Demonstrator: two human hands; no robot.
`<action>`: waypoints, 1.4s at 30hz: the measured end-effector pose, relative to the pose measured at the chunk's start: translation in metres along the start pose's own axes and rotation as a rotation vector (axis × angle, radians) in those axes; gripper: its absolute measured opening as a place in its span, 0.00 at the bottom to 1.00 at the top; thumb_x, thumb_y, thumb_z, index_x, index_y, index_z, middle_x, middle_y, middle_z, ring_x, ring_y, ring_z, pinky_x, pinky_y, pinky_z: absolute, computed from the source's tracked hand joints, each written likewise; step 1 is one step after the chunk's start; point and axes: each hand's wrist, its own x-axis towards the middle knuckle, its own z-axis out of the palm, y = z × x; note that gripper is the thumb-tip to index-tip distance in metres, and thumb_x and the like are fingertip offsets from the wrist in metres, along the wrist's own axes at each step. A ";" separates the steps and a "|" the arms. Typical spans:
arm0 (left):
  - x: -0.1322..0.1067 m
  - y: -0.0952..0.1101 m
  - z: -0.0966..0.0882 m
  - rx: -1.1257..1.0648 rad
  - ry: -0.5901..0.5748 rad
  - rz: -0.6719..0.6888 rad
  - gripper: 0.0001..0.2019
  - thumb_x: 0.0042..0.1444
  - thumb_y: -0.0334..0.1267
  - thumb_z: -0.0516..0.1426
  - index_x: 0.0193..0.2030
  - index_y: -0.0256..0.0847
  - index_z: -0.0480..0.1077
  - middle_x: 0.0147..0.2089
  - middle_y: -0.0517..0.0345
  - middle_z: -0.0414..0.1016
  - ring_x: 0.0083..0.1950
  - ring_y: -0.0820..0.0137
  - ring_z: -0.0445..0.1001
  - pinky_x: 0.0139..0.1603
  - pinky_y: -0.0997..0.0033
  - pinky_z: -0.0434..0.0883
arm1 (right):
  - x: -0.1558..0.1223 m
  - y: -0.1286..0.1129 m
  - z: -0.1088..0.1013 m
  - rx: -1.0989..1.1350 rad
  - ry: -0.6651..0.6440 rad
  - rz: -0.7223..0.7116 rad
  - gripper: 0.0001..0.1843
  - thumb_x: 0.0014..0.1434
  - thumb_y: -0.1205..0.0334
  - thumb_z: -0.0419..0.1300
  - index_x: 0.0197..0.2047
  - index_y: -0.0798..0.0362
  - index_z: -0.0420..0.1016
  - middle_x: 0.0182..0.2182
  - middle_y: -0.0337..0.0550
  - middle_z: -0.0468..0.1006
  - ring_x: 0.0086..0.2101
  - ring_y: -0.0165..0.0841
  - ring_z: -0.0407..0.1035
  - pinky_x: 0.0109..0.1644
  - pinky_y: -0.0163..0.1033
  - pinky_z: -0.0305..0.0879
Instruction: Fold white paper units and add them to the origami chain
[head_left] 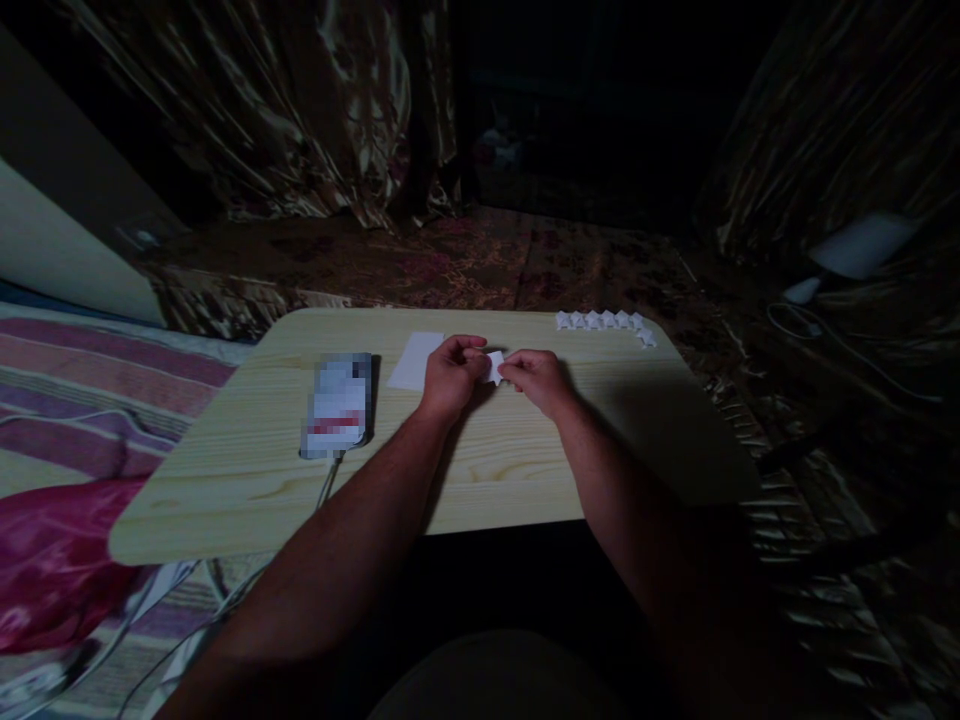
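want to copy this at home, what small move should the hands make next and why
Probably a gentle pinch by the right hand along the edge of the small white piece: its fingers are already at that edge, the left hand holds the other side.

With the view's middle serving as our dial's centre, we are seeing a phone (339, 400) lying near nine o'clock on the wood-grained table (240, 480) (its screen is showing only as blurred blocks), a cable (327, 484) running from it. Toward eight, a shiny crimson bundle (60, 560) is resting on striped bedding (142, 365). At eleven, a patterned curtain (360, 110) is hanging in folds.
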 end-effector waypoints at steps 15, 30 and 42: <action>-0.003 0.001 0.002 0.010 -0.152 -0.057 0.21 0.38 0.36 0.65 0.42 0.37 0.68 0.30 0.58 0.74 0.27 0.73 0.71 0.30 0.73 0.67 | 0.001 0.002 0.003 0.190 0.120 0.079 0.10 0.47 0.57 0.60 0.31 0.53 0.67 0.21 0.34 0.71 0.20 0.25 0.63 0.23 0.30 0.58; -0.003 -0.008 0.002 0.147 -0.199 0.072 0.12 0.42 0.35 0.63 0.35 0.37 0.69 0.25 0.62 0.70 0.23 0.76 0.66 0.25 0.77 0.63 | 0.001 0.002 0.006 0.205 0.101 -0.069 0.13 0.45 0.55 0.65 0.32 0.54 0.72 0.26 0.39 0.74 0.26 0.27 0.67 0.27 0.32 0.63; 0.000 -0.007 -0.001 0.047 -0.044 0.058 0.17 0.40 0.32 0.62 0.39 0.39 0.66 0.24 0.64 0.70 0.21 0.76 0.66 0.23 0.76 0.64 | -0.001 0.000 0.006 0.139 0.071 -0.035 0.12 0.43 0.64 0.61 0.34 0.52 0.67 0.21 0.32 0.72 0.21 0.25 0.63 0.26 0.31 0.58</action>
